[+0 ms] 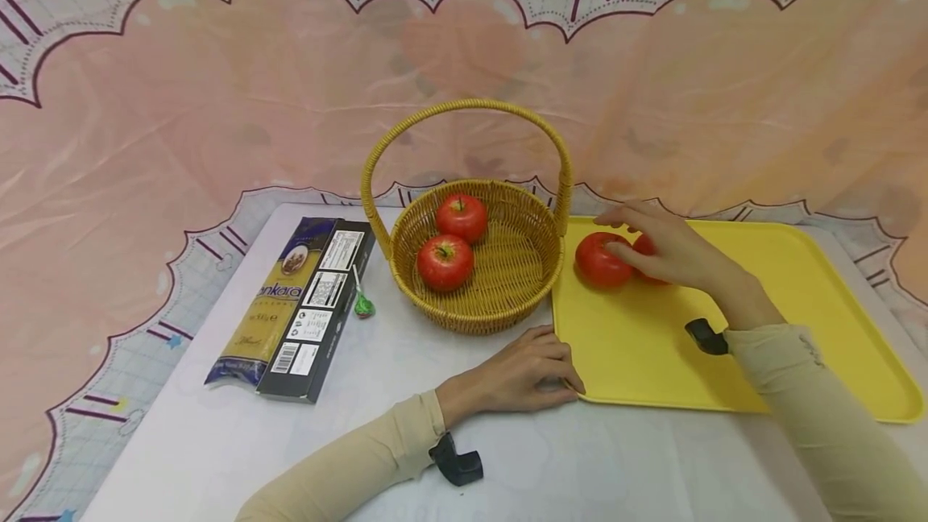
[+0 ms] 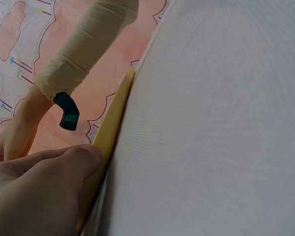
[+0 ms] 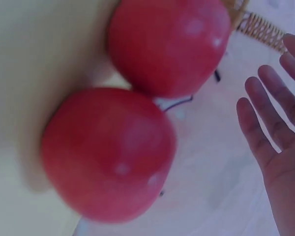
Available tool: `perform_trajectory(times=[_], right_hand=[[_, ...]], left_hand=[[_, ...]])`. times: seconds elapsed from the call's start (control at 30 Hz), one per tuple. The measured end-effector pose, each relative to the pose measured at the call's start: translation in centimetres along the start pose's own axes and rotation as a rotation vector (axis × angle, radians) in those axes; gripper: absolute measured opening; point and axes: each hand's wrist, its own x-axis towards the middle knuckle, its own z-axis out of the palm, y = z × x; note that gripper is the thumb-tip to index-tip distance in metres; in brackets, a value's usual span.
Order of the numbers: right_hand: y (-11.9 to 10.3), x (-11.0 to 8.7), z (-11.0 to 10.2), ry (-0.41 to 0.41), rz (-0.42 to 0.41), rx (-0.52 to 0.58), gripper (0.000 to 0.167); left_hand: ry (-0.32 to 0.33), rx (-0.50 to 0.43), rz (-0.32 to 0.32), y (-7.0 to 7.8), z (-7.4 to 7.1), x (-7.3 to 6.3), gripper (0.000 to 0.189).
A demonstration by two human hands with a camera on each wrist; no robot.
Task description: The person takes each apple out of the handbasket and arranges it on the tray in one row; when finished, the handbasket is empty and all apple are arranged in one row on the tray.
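Note:
My left hand (image 1: 518, 373) grips the near left corner of a yellow tray (image 1: 725, 361). In the left wrist view, its thumb lies against the tray's rim (image 2: 119, 105). Over the tray's far left part my right hand (image 1: 670, 248) hovers with fingers spread, above two red apples. One apple (image 1: 603, 260) shows beside the thumb; the other (image 1: 650, 252) is partly hidden behind the hand. Seen from the right wrist, both apples (image 3: 110, 152) sit side by side, apart from the straight fingers (image 3: 258, 120).
Left of the tray stands a yellow wicker basket (image 1: 507, 264) with a tall handle, holding two red apples (image 1: 445, 263). Farther left lie a pasta packet (image 1: 271, 304), a dark box with white labels (image 1: 319, 308) and a green lollipop (image 1: 365, 306). A patterned cloth hangs behind.

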Motion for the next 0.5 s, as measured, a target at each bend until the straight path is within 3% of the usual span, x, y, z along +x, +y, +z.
perform_trajectory(times=[0.3,0.5], right_hand=[[-2.0,1.9,1.4,-0.015,-0.161,0.016,0.031],[-3.6,3.2,2.5,-0.078,-0.171,0.036,0.030]], left_hand=[[-0.004,-0.041,-0.024,0.1,0.0,0.0,0.009],[-0.012,-0.043,-0.026,0.2,0.0,0.0,0.009]])
